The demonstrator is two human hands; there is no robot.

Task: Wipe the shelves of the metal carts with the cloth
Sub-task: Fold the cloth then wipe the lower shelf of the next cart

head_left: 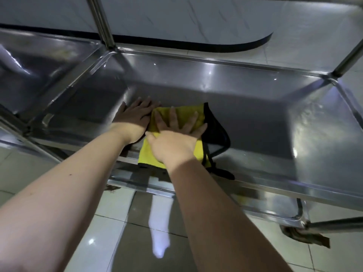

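Flat on the cart shelf [245,99], the right hand [174,142] presses the yellow cloth [149,154] with fingers spread. Just left of the cloth, the left hand [135,116] rests open, fingers together, on bare metal

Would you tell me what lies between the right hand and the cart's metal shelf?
In the head view, the yellow cloth lies there: the right hand presses flat on it, spread-fingered, over the shelf.

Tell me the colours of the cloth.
The cloth is yellow with black edging; the head view shows it.
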